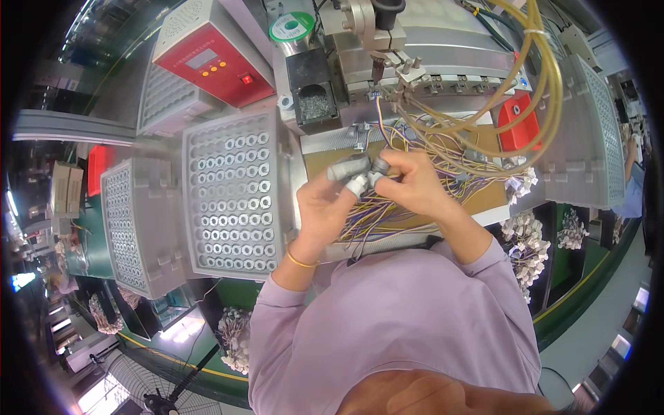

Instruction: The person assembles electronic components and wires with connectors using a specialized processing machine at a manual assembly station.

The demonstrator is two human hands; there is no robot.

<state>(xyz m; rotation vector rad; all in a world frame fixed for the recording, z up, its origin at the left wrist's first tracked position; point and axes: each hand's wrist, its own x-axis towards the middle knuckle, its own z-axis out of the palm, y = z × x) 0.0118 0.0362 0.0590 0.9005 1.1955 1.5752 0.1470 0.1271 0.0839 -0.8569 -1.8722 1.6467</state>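
Observation:
My left hand (330, 202) and my right hand (409, 182) meet fingertip to fingertip above a brown work board (492, 197). Grey and white finger cots cover several fingertips. Between the fingertips both hands pinch a small part (370, 173) joined to thin coloured wires (387, 216), which run down across the board in a loose bundle. A gold bangle circles my left wrist. Just behind my hands stands a metal soldering fixture (391, 66) with a tip pointing down at a small terminal.
A grey perforated tray (235, 194) filled with small ring-shaped parts lies left of my hands, with more trays (135, 225) beside it. A red control box (214, 62), a solder spool (292, 28), yellow tubing (546, 83) and bundles of white connectors (526, 245) surround the bench.

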